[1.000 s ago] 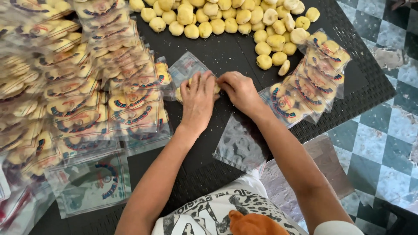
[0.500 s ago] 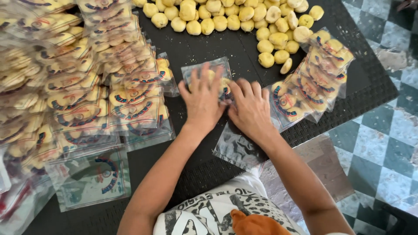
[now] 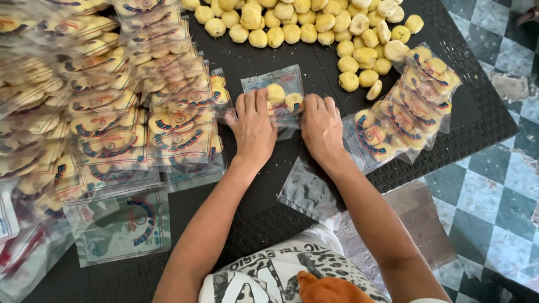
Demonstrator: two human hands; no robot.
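Observation:
A clear plastic bag (image 3: 279, 85) with round yellow pastries inside lies flat on the black table (image 3: 292, 185). My left hand (image 3: 254, 128) presses palm down on the bag's near left part. My right hand (image 3: 321, 128) presses on its near right part, fingers spread. Both hands cover the bag's near edge, so that edge is hidden.
Loose yellow pastries (image 3: 314, 28) are heaped at the far edge. Stacks of filled bags (image 3: 101, 112) fill the left side, and a smaller stack (image 3: 410, 106) lies right. Empty bags lie near me (image 3: 309, 191) and at lower left (image 3: 120, 224). Checkered floor (image 3: 494, 179) shows right.
The hands moved from close together over the bag to side by side, flat on its near part. The bag with pastries now shows beyond the fingers.

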